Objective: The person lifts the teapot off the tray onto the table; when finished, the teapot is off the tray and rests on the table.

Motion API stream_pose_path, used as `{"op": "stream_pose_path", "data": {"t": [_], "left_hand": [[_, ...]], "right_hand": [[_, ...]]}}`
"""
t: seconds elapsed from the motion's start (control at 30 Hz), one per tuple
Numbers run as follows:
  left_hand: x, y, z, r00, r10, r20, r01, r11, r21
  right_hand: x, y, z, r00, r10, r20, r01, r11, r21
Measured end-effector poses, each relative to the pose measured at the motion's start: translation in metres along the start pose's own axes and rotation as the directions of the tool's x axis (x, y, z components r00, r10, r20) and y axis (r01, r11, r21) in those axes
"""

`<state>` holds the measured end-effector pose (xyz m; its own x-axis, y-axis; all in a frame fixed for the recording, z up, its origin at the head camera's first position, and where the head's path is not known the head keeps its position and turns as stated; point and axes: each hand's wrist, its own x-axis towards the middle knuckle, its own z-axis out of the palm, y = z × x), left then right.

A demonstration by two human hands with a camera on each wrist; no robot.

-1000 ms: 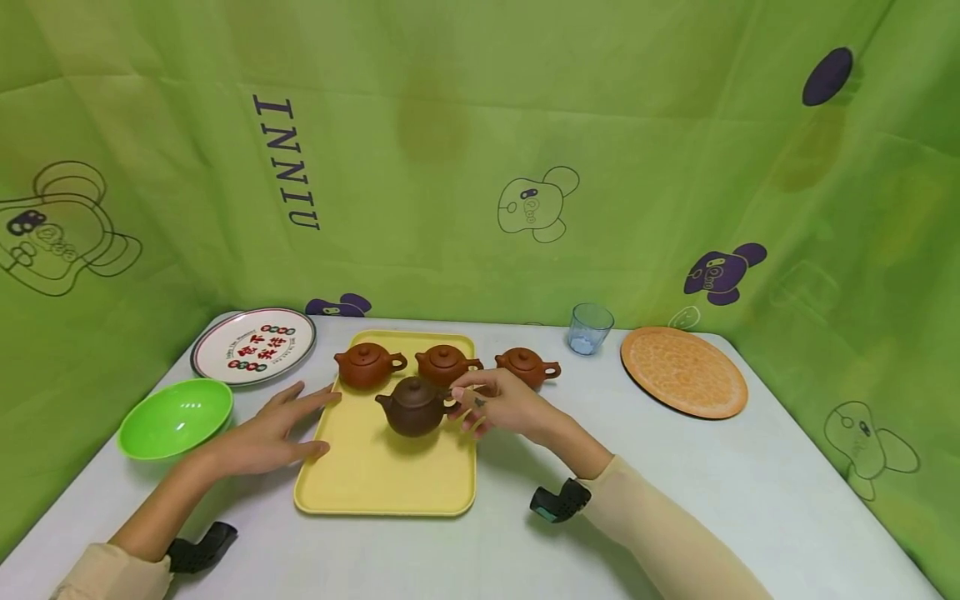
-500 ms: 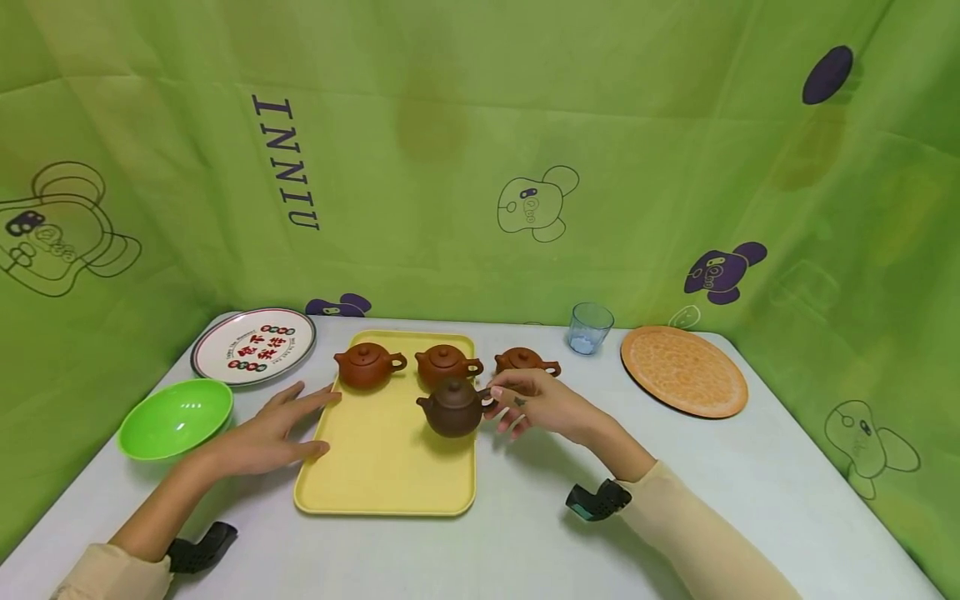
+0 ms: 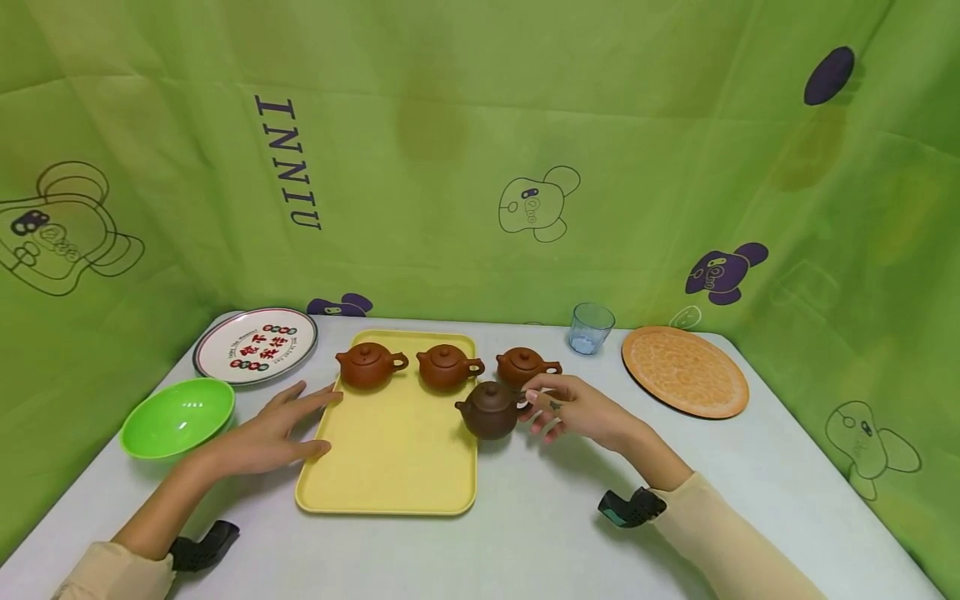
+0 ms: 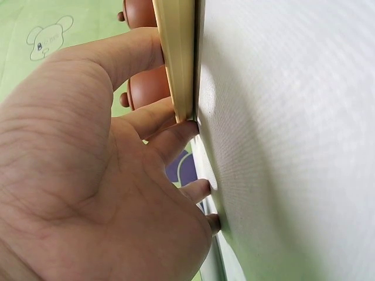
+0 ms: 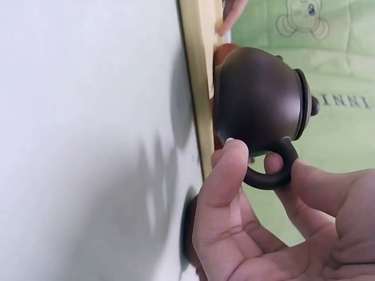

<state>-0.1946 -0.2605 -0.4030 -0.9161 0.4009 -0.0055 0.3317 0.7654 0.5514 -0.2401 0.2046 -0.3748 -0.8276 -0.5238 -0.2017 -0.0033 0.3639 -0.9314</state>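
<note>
My right hand [image 3: 577, 410] pinches the handle of a dark brown teapot [image 3: 489, 412], holding it upright over the right edge of the yellow tray [image 3: 386, 500]. In the right wrist view the teapot [image 5: 258, 99] hangs off the table, its handle between thumb and fingers. My left hand [image 3: 273, 437] is spread at the tray's left side, fingertips touching its rim, as the left wrist view shows too. Two reddish-brown teapots, a left one [image 3: 367, 367] and a middle one [image 3: 446, 368], stand at the tray's far end. A third reddish teapot [image 3: 522, 365] sits on the table right of the tray.
At the left are a green bowl [image 3: 178, 418] and a white plate [image 3: 255, 346] with red characters. A clear bluish glass [image 3: 592, 328] stands at the back, beside a round orange mat [image 3: 684, 372]. Green printed cloth [image 3: 420, 167] walls the table on three sides.
My right hand has carried the dark teapot rightward, from above the middle of the tray to its right edge. The left hand has stayed at the tray's left rim.
</note>
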Motion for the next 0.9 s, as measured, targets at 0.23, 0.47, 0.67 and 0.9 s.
{"op": "stream_pose_path", "data": {"t": [0.23,0.47,0.67,0.9], "left_hand": [[0.001,-0.001,0.000,1.000,-0.002,0.003,0.002,1.000,0.000],[0.000,-0.002,0.001,1.000,-0.005,0.004,0.005,1.000,-0.006],[0.000,-0.003,0.001,1.000,0.003,0.001,-0.003,1.000,-0.012],[0.001,-0.003,0.001,1.000,0.008,0.000,-0.008,1.000,-0.002]], "right_hand": [[-0.013,0.013,-0.016,1.000,0.005,-0.005,-0.005,1.000,0.016],[-0.024,0.025,-0.034,1.000,0.011,-0.003,-0.011,1.000,0.023],[-0.035,0.032,-0.049,0.999,0.017,-0.034,-0.016,0.999,0.028],[-0.046,0.039,-0.064,0.997,0.036,-0.075,-0.034,0.999,0.034]]}}
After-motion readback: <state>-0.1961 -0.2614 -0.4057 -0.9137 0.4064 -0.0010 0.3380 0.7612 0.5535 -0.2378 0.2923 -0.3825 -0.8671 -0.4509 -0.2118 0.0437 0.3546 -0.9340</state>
